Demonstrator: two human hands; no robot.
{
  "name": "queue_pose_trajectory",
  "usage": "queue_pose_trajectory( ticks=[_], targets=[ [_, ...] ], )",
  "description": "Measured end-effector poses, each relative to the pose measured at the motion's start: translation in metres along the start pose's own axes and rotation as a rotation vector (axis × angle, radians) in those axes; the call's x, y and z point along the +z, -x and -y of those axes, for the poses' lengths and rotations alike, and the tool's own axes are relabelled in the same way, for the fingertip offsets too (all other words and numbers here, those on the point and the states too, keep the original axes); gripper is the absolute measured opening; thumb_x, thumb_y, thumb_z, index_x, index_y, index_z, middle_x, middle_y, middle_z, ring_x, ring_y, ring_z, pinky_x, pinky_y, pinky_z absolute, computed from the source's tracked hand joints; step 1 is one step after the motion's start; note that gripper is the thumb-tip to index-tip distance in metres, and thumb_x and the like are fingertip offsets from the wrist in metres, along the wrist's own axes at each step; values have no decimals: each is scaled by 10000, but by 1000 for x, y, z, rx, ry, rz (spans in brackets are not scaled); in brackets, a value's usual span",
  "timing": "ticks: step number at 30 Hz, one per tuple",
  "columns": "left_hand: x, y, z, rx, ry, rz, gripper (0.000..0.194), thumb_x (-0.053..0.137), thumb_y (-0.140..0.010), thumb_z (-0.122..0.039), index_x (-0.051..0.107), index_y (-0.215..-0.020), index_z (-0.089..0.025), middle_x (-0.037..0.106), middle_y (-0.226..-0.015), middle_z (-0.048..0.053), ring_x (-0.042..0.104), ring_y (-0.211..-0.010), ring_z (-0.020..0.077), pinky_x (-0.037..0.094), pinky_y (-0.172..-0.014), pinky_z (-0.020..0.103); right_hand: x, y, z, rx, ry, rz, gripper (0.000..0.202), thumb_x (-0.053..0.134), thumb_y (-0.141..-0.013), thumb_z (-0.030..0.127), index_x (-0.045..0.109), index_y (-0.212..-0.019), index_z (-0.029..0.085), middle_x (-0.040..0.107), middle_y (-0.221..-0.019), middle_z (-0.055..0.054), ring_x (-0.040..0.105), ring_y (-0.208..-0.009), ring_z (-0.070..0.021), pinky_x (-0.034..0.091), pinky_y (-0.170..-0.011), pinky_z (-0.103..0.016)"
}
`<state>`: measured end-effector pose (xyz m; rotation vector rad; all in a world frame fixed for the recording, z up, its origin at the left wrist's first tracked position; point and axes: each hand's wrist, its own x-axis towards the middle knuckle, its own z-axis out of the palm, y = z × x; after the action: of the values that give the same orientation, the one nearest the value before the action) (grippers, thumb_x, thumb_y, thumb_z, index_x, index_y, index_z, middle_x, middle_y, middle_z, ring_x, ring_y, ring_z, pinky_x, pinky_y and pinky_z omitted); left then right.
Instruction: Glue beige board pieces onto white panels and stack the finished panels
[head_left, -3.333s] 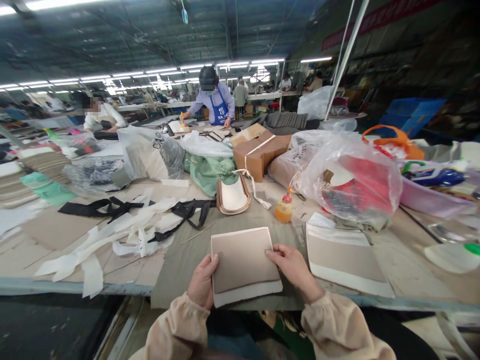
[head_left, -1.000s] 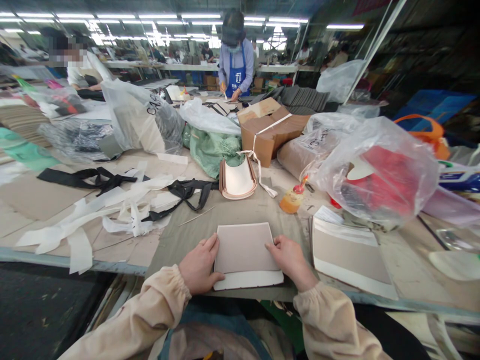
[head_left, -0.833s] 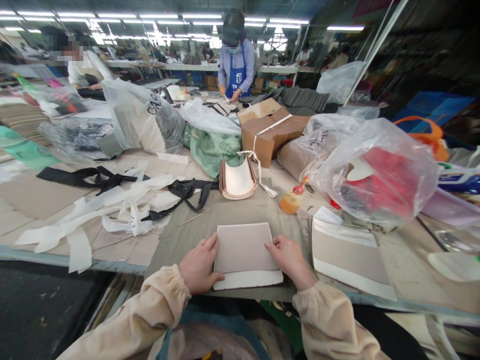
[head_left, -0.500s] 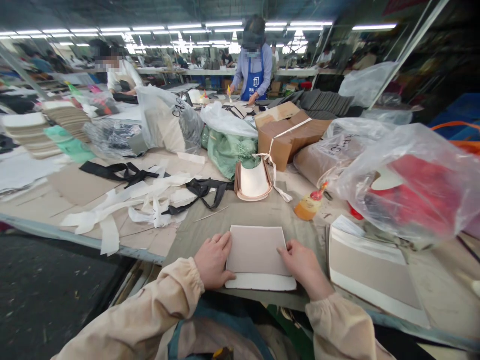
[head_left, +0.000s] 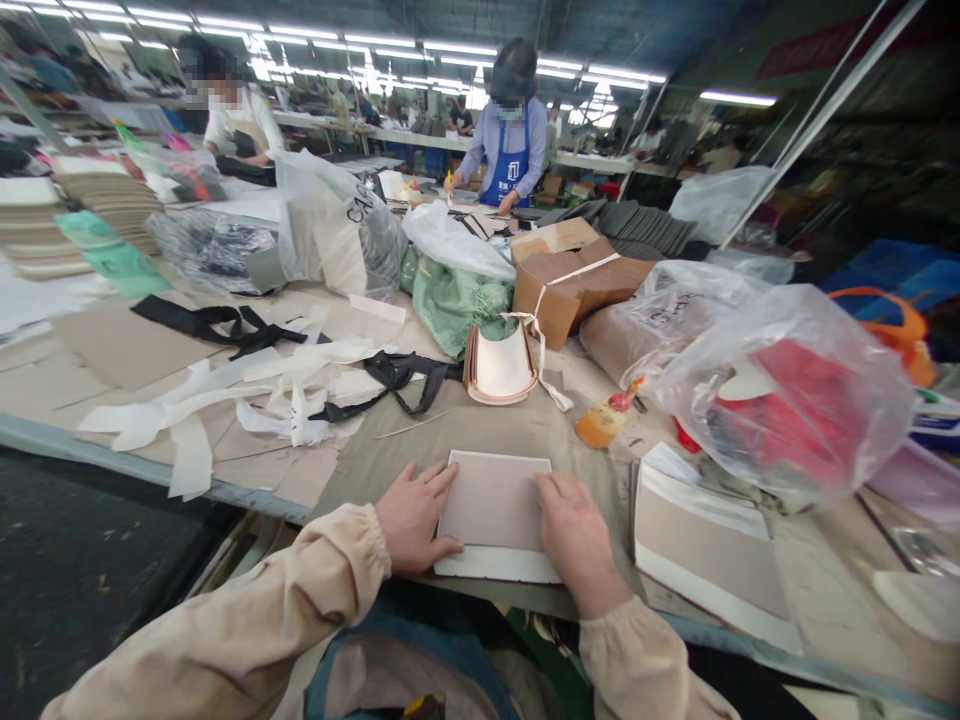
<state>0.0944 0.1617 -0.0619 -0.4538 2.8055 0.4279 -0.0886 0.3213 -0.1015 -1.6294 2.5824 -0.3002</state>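
Across a cluttered cardboard-covered worktable [head_left: 300, 480], I see a flat taupe panel with white edges [head_left: 495, 505] lying on grey-green fabric [head_left: 360, 460]. My left hand [head_left: 415, 520] presses its left edge, fingers spread; my right hand [head_left: 577, 535] lies along its right side, fingers together.

Plain on the flat rectangular taupe panel [head_left: 491, 505], white along its lower edge; amber in the small red-tipped plastic bottle [head_left: 598, 424].
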Motion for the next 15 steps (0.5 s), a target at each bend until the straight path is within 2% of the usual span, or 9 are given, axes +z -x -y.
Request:
queue_pose_trajectory(
  ticks=[2, 4, 6, 9, 12, 15],
  targets=[
    [4, 0, 0, -4, 10, -30, 662, 509, -776, -497, 423, -1324, -134, 309, -1444, 150, 277, -1315, 334, 193, -1049, 564, 14, -1, 12, -175, -123, -29, 473, 342, -813, 20, 504, -1243, 130, 503, -1279, -118, 381, -1238, -225, 329, -1030, -369],
    [9, 0, 0, -14, -1, -54, 575, 488, -806, -429, 452, -1305, -146, 317, -1443, 139, 275, -1319, 323, 199, -1052, 553, 26, -4, 28, -223, -241, -3, 492, 312, -828, 34, 456, -1295, 97, 451, -1337, -117, 331, -1280, -204, 311, -1057, -373],
    [14, -1, 0, -27, -21, -69, 548, 496, -803, -378, 462, -1297, -144, 312, -1446, 136, 266, -1326, 321, 205, -1053, 549, 31, -8, 44, -200, -308, 42, 472, 364, -877, 160, 392, -1340, 73, 390, -1382, -131, 291, -1304, -221, 287, -1072, -411],
    [20, 0, 1, -29, -28, -85, 567, 494, -801, -357, 425, -1323, -147, 303, -1451, 128, 251, -1335, 312, 215, -1050, 551, 30, -11, 60, -186, -301, 79, 597, 444, -884, 382, 312, -1388, 90, 251, -1454, -121, 177, -1347, -246, 198, -1099, -460],
    [23, 1, 3, -27, -17, -93, 598, 498, -794, -341, 378, -1350, -161, 286, -1461, 112, 244, -1341, 296, 207, -1053, 552, 24, -8, 53, -185, -238, 105, 627, 427, -889, 429, 278, -1405, 106, 180, -1478, -97, 116, -1362, -223, 160, -1112, -427],
    [25, 1, 7, -31, -10, -93, 622, 512, -780, -337, 357, -1359, -171, 257, -1473, 103, 233, -1345, 288, 187, -1058, 558, 21, -2, 29, -111, -151, 141, 639, 410, -894, 427, 257, -1410, 83, 150, -1481, -112, 111, -1363, -229, 168, -1107, -421]
  ],
)
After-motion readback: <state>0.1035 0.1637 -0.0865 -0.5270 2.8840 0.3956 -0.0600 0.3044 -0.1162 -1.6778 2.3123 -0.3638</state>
